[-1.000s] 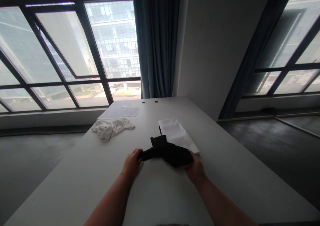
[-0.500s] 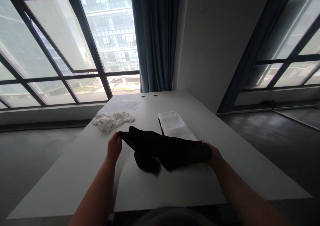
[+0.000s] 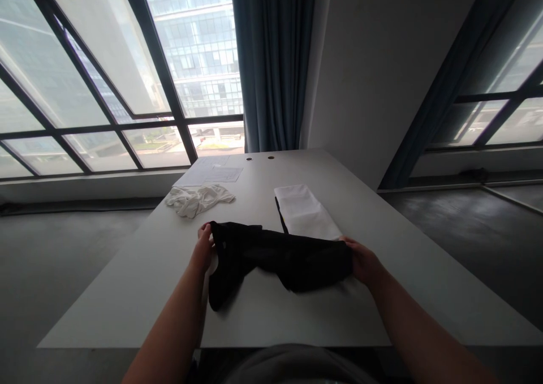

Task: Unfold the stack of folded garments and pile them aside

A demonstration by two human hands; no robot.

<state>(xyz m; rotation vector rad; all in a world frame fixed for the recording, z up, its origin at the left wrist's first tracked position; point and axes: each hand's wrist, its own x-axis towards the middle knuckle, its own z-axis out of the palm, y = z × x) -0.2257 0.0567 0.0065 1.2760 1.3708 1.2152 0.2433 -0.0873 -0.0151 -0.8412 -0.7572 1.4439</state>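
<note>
Black cloth (image 3: 275, 257) stretched out over the table (image 3: 297, 316)
It's gripped at each end, left hand (image 3: 203, 254) and right hand (image 3: 362, 259) both closed on it.

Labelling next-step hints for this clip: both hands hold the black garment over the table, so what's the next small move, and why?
Probably lower it flat onto the white table and smooth it. The left hand and right hand pinch opposite ends of the black fabric garment, stretched between them, but one part droops at the left end and the middle is creased. The folded white cloth lies just beyond.
</note>
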